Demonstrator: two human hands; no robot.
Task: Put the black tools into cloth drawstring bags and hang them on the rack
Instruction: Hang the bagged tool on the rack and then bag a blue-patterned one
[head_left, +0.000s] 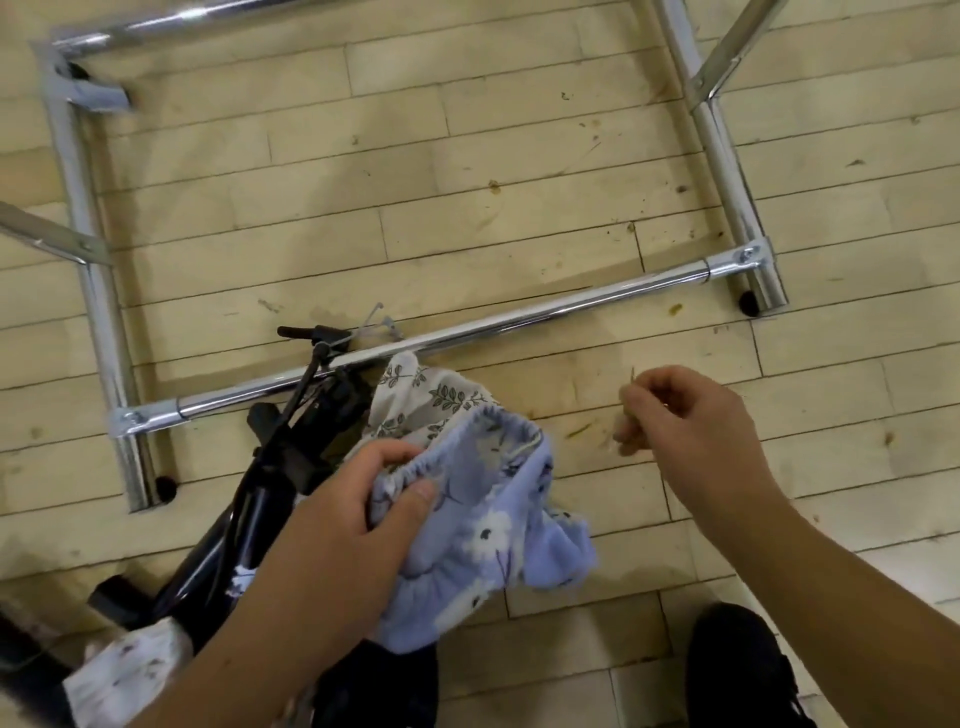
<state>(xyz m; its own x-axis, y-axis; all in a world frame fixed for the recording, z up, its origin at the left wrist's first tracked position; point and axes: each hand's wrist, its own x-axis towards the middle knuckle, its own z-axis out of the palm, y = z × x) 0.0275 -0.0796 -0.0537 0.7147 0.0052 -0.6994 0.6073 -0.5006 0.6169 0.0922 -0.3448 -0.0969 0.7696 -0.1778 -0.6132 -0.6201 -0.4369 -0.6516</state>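
My left hand (363, 499) grips the gathered mouth of a blue cloth drawstring bag with white flowers (498, 540), held just below the chrome rack rail (519, 314). My right hand (680, 415) is raised to the right of the bag, its fingers pinching a thin string that is barely visible. A white bag with a green leaf print (431, 400) hangs from the rail behind the blue bag. Black tools (291, 436) with thin cables hang or lean at the rail's left part. What lies inside the blue bag is hidden.
The chrome rack frame (93, 291) stands on a light wooden floor (415, 208), with uprights at left and right (732, 171). Another pale printed bag (130, 670) lies at lower left. A black shoe (737, 670) shows at lower right.
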